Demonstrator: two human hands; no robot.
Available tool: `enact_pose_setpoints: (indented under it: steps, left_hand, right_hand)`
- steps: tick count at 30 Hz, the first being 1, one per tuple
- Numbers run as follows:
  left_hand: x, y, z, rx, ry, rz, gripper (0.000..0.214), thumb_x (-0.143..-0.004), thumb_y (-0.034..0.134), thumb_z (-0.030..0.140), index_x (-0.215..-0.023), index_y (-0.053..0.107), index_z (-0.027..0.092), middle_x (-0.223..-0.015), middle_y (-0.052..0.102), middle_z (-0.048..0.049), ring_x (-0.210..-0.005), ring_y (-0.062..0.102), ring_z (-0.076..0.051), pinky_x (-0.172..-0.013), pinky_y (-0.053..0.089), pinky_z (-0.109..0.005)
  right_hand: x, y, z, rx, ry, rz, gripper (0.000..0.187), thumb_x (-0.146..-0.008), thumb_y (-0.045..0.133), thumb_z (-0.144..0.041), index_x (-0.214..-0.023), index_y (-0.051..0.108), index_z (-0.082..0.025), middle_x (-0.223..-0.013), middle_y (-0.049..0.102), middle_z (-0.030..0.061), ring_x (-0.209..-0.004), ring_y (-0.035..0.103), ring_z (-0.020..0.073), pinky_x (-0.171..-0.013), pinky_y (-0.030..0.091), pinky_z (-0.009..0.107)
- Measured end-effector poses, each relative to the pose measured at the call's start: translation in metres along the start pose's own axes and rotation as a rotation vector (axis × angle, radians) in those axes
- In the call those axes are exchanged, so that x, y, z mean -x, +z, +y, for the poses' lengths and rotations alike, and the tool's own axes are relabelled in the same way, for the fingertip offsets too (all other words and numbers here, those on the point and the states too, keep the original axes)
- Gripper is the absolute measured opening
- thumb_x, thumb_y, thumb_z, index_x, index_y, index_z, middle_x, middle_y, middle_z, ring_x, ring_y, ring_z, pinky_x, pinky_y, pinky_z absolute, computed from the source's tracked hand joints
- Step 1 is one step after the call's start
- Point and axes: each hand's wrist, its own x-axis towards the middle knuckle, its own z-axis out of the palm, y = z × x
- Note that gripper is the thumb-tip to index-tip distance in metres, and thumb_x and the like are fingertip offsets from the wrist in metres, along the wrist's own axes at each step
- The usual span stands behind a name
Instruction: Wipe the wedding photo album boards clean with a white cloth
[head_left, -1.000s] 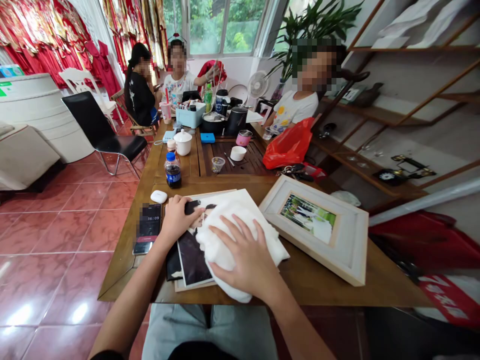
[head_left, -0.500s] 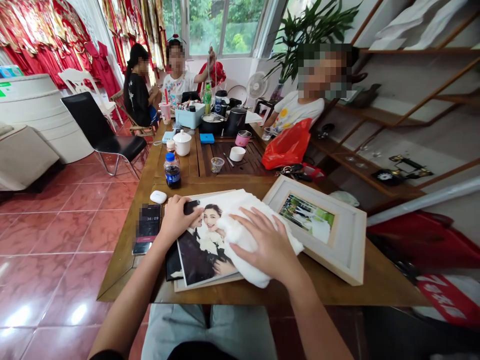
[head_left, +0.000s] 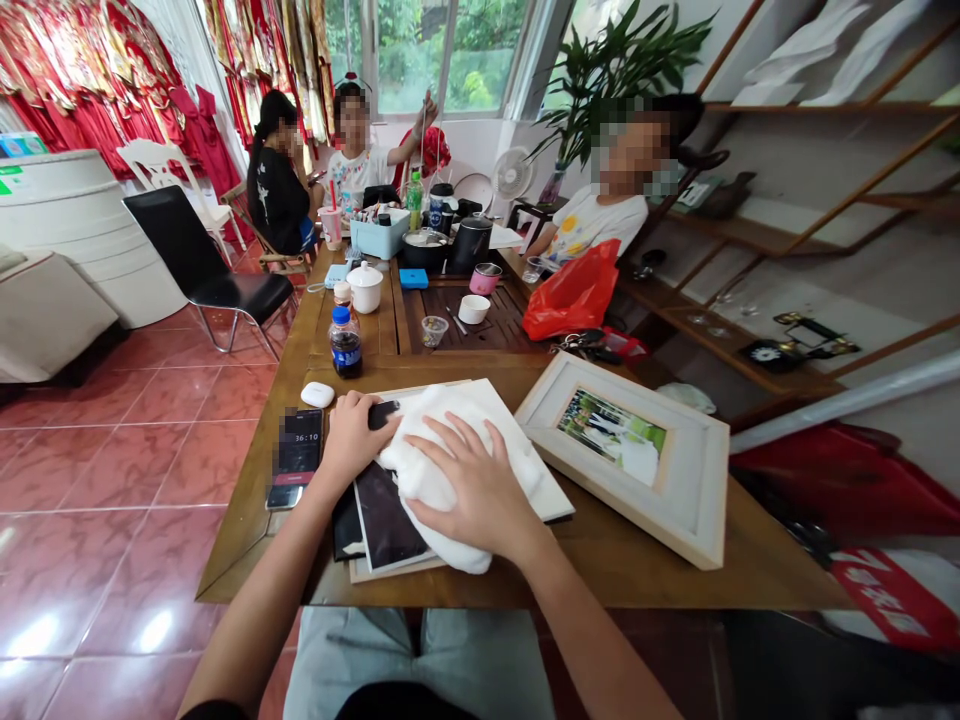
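Observation:
A printed photo (head_left: 386, 525) lies on the table in front of me, over a dark sheet and a light wooden frame that show at its edges. My left hand (head_left: 355, 435) rests on its upper left corner, fingers out and thumb stretched over the print. A bunched white cloth (head_left: 442, 405) covers the photo's middle and hides the faces. My right hand (head_left: 476, 490) lies spread on top of the cloth, pressing it against the photo. To the right, a light wooden picture frame (head_left: 622, 470) with a smaller outdoor picture stands apart from both hands.
A phone (head_left: 296, 455), a white earbud case (head_left: 317, 394) and a dark drink bottle (head_left: 346, 345) sit on the left. Farther back are a lidded white pot (head_left: 365, 288), small bowls and a red plastic bag (head_left: 574, 295). Several people sit around the table's far part.
My right hand and the white cloth have slid left across the photo, covering the faces and baring its white right part. My left hand stays put.

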Motion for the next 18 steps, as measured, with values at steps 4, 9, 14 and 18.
enact_pose_setpoints:
  steps: [4,9,14,18]
  left_hand:
    - [0.0,0.001,-0.001,0.003,-0.001,0.002,0.027,-0.086,0.074,0.041,-0.105,0.068,0.022,-0.103,0.065,-0.0072,-0.105,0.061,-0.028,-0.095,0.049,-0.044]
    - [0.001,0.001,-0.002,0.002,0.002,0.004,0.027,-0.086,0.073,0.041,-0.105,0.068,0.023,-0.102,0.064,-0.0068,-0.105,0.061,-0.028,-0.095,0.049,-0.044]
    - [0.001,0.001,-0.002,-0.001,0.008,-0.002,0.028,-0.086,0.073,0.043,-0.106,0.068,0.023,-0.103,0.064,-0.0071,-0.105,0.06,-0.028,-0.095,0.049,-0.044]
    - [0.001,0.0,-0.001,0.011,0.008,-0.011,0.034,-0.085,0.074,0.048,-0.106,0.068,0.022,-0.103,0.064,-0.0072,-0.105,0.061,-0.028,-0.096,0.048,-0.044]
  right_hand:
    - [0.0,-0.003,-0.001,-0.006,-0.013,0.0,0.066,-0.085,0.064,-0.053,-0.145,0.054,-0.028,-0.158,0.047,0.0095,-0.147,0.035,0.0367,-0.119,0.015,0.067]
    - [0.007,-0.01,-0.008,0.011,-0.05,0.054,0.074,-0.084,0.063,-0.056,-0.149,0.05,-0.022,-0.159,0.044,0.013,-0.148,0.035,0.0366,-0.122,0.014,0.063]
    - [0.014,0.001,-0.02,0.013,-0.054,0.017,0.077,-0.085,0.061,-0.052,-0.154,0.044,-0.022,-0.161,0.041,0.0127,-0.15,0.031,0.0376,-0.122,0.004,0.066]
    - [0.02,0.0,-0.011,0.029,-0.063,0.007,0.07,-0.085,0.059,-0.038,-0.152,0.045,-0.026,-0.162,0.04,0.0089,-0.15,0.031,0.0348,-0.122,0.005,0.065]
